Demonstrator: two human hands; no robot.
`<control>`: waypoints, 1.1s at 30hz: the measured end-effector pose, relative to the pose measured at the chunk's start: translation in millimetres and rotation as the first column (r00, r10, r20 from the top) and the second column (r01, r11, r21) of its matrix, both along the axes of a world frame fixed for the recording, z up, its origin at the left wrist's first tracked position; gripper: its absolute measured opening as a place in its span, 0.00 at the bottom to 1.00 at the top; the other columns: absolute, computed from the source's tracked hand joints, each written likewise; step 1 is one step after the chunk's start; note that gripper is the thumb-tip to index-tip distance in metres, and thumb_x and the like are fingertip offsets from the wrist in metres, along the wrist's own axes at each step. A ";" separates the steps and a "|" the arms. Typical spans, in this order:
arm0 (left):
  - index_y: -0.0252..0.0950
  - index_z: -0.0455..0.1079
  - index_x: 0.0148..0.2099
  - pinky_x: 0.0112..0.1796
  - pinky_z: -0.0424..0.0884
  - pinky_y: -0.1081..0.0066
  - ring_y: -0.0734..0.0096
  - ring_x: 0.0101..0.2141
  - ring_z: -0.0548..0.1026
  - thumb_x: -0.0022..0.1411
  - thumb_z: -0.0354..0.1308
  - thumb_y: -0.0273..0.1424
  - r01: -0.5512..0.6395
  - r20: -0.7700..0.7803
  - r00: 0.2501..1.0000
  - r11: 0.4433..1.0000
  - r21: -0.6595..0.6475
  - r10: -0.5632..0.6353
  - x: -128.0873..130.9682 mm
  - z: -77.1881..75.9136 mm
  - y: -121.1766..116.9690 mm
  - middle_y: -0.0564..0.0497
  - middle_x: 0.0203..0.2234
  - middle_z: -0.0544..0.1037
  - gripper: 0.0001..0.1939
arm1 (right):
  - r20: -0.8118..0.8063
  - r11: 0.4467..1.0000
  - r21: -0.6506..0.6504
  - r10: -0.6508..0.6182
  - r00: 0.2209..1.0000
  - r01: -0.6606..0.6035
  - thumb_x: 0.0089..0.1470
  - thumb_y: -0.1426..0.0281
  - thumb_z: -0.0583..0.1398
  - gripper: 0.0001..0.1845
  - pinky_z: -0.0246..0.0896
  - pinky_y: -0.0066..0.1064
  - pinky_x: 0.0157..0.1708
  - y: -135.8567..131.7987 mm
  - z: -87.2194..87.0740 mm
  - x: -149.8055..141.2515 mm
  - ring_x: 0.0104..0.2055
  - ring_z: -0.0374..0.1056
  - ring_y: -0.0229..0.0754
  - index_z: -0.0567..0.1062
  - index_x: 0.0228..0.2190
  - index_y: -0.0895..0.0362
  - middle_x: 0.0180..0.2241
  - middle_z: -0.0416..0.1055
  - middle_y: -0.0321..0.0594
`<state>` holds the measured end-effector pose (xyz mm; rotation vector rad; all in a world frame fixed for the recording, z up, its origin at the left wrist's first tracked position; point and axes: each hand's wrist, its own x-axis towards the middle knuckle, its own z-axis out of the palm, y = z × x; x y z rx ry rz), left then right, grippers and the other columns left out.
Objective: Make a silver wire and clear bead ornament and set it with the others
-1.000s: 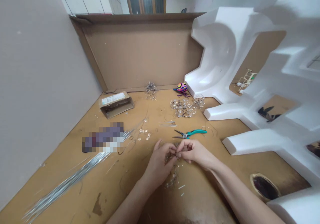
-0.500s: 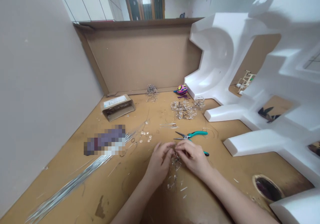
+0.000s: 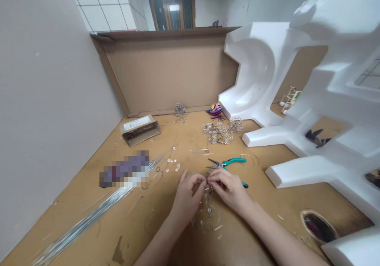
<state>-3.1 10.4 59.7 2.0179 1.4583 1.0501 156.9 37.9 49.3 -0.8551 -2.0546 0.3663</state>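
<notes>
Both hands meet low in the middle of the head view, fingertips pinched on a thin wire piece with clear beads (image 3: 209,210). My left hand (image 3: 191,190) is closed on its upper end. Close against it, my right hand (image 3: 227,187) pinches the same spot. The beaded wire dangles below the fingers; the exact grip point is too small to make out. Just beyond my right hand lie teal-handled needle-nose pliers (image 3: 221,164), jaws apart, one handle partly hidden by the hand. Loose clear beads (image 3: 173,165) lie beyond my left hand.
A bundle of straight wires (image 3: 97,212) lies at the left, near a small open cardboard box (image 3: 141,130). Coiled wire pieces (image 3: 218,132) and a colourful patterned object (image 3: 215,109) sit farther back. White foam packing (image 3: 285,171) stands along the right, beside a round hole (image 3: 318,226).
My right hand has turned and drawn slightly lower, fingertips still against the left. More of the beaded wire shows hanging below. The whole view has tilted up a little.
</notes>
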 end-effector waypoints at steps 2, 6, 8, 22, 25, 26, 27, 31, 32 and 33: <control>0.39 0.64 0.31 0.54 0.51 0.53 0.72 0.31 0.71 0.59 0.47 0.28 -0.024 -0.045 0.999 0.997 0.071 0.027 -0.3 1.7 0.4 0.55 0.27 0.74 0.06 | 0.006 1.000 0.011 -0.010 1.000 0.010 0.54 0.73 0.53 0.07 0.62 0.28 0.30 0.0 0.5 0.3 0.33 0.68 0.38 0.72 0.29 0.55 0.31 0.72 0.42; 0.39 0.64 0.30 0.52 0.52 0.53 0.67 0.35 0.69 0.54 0.50 0.26 -0.098 -0.181 0.973 0.963 0.251 0.146 -7.9 1.8 7.1 0.53 0.30 0.71 0.04 | 0.000 0.999 -0.045 -0.029 1.000 0.029 0.52 0.72 0.55 0.07 0.60 0.27 0.28 4.3 4.7 6.9 0.32 0.67 0.37 0.73 0.28 0.55 0.35 0.70 0.43; 0.39 0.63 0.29 0.48 0.56 0.55 0.65 0.35 0.68 0.52 0.50 0.25 -0.161 -0.226 0.947 0.947 0.278 0.227 -16.0 -0.9 13.0 0.52 0.29 0.71 0.04 | -0.002 0.988 -0.152 -0.010 1.000 0.010 0.51 0.72 0.56 0.06 0.59 0.27 0.26 9.3 8.2 14.9 0.30 0.66 0.36 0.72 0.26 0.55 0.34 0.69 0.42; 0.37 0.63 0.29 0.35 0.66 0.70 0.70 0.33 0.69 0.56 0.48 0.27 -0.068 0.121 0.990 0.998 0.010 0.066 -20.6 -6.3 17.1 0.51 0.30 0.70 0.05 | 0.046 0.897 -0.440 -0.021 0.999 0.039 0.47 0.71 0.58 0.05 0.57 0.27 0.27 19.9 22.2 41.2 0.26 0.63 0.36 0.71 0.22 0.57 0.28 0.68 0.38; 0.37 0.65 0.32 0.33 0.66 0.73 0.72 0.31 0.69 0.57 0.49 0.28 0.071 0.201 0.978 0.993 -0.099 -0.050 1.0 -7.4 5.5 0.51 0.30 0.72 0.05 | -0.036 0.925 -0.372 0.065 0.997 -0.074 0.49 0.73 0.57 0.05 0.58 0.26 0.27 10.1 23.4 26.2 0.27 0.63 0.34 0.71 0.24 0.57 0.33 0.70 0.40; 0.36 0.65 0.32 0.32 0.66 0.73 0.72 0.30 0.70 0.57 0.49 0.29 0.077 0.219 0.975 0.988 -0.133 -0.047 5.1 -8.3 3.4 0.51 0.29 0.72 0.05 | -0.043 0.931 -0.352 0.086 0.995 -0.096 0.50 0.74 0.57 0.05 0.59 0.26 0.28 7.5 23.2 22.7 0.28 0.64 0.35 0.71 0.24 0.57 0.33 0.70 0.39; 0.36 0.65 0.32 0.31 0.66 0.73 0.72 0.30 0.70 0.58 0.49 0.30 0.078 0.240 0.970 0.982 -0.172 -0.035 7.4 -9.3 2.4 0.51 0.28 0.72 0.05 | -0.036 0.941 -0.325 0.085 0.996 -0.092 0.50 0.74 0.56 0.05 0.59 0.26 0.28 5.4 22.7 20.4 0.29 0.65 0.35 0.71 0.25 0.57 0.32 0.70 0.39; 0.35 0.64 0.31 0.30 0.65 0.74 0.71 0.28 0.72 0.58 0.49 0.32 0.080 0.326 0.945 0.951 -0.300 0.023 6.1 -13.6 5.3 0.51 0.26 0.75 0.07 | 0.047 0.984 -0.152 -0.089 0.995 0.095 0.50 0.74 0.56 0.05 0.59 0.27 0.31 1.8 20.9 19.2 0.31 0.66 0.37 0.72 0.26 0.56 0.31 0.69 0.40; 0.35 0.64 0.31 0.30 0.65 0.74 0.71 0.28 0.72 0.58 0.49 0.32 0.087 0.332 0.943 0.946 -0.312 0.023 5.4 -14.5 6.1 0.51 0.26 0.75 0.07 | 0.066 0.985 -0.125 -0.114 0.991 0.122 0.51 0.74 0.56 0.05 0.59 0.27 0.31 1.2 21.3 19.5 0.31 0.66 0.37 0.73 0.27 0.56 0.32 0.69 0.40; 0.35 0.64 0.30 0.30 0.65 0.74 0.71 0.29 0.72 0.57 0.49 0.33 0.094 0.334 0.942 0.945 -0.315 0.018 5.2 -15.4 6.4 0.51 0.25 0.75 0.07 | 0.086 0.986 -0.114 -0.113 0.990 0.123 0.51 0.74 0.56 0.06 0.59 0.26 0.30 0.4 22.0 19.7 0.31 0.67 0.36 0.73 0.27 0.56 0.33 0.69 0.40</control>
